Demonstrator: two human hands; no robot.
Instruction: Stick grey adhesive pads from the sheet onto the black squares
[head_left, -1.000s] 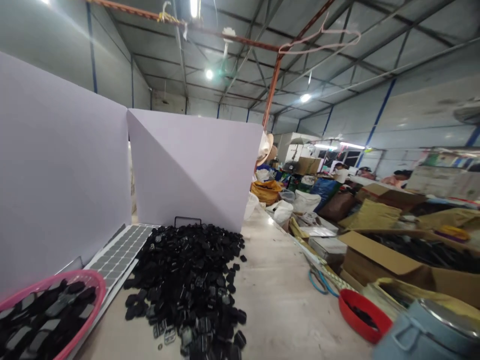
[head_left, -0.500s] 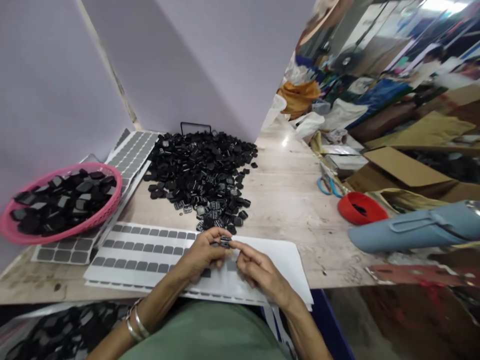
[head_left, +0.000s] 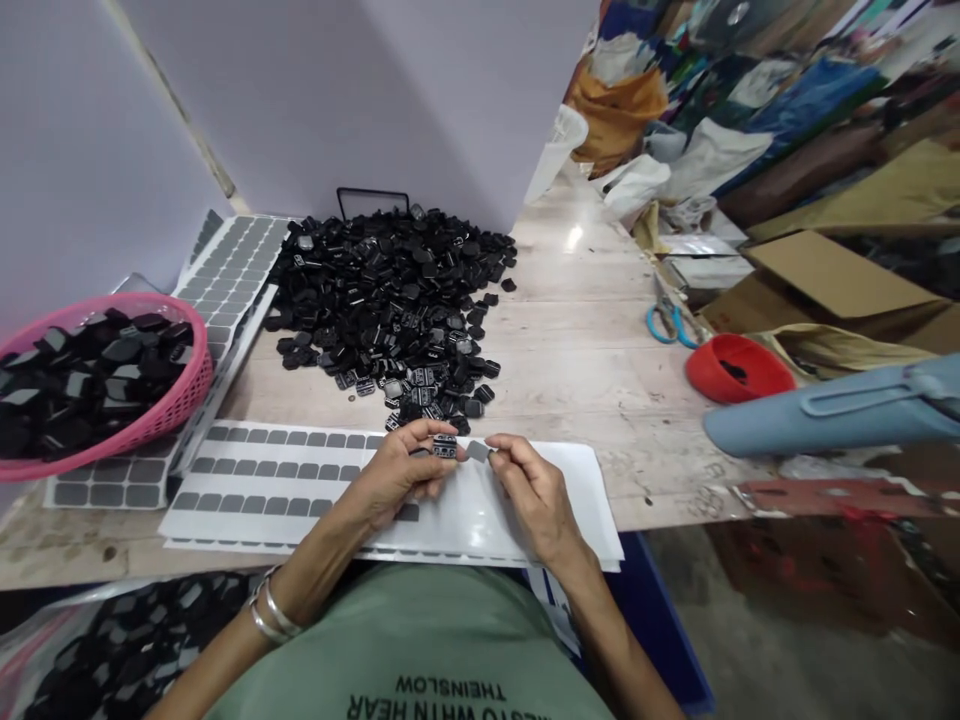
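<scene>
My left hand [head_left: 401, 470] pinches a small black plastic piece [head_left: 445, 446] with white markings, its marked face turned up. Just to the right, a rounded grey sticker [head_left: 477, 451] is held at its edge between the thumb and fingers of my right hand [head_left: 531, 488]. The sticker and the piece are close together but look apart. Under both hands lies a white backing sheet [head_left: 585, 500] with rows of grey stickers on its left part; its right part is bare. Beyond my hands spreads a big heap of black pieces [head_left: 390, 290].
At left, a pink basket [head_left: 196, 375] of black pieces rests over more sticker sheets [head_left: 232, 265]. To the right are blue-handled scissors [head_left: 671, 322], a red bowl [head_left: 739, 375], a blue-grey bottle [head_left: 817, 410] and an open carton [head_left: 840, 275]. A bag of pieces [head_left: 142, 640] sits below the table edge.
My right hand has drawn back from the black piece, and a grey sticker now shows in its fingers. The black piece stays in my left hand. The view has tilted down.
</scene>
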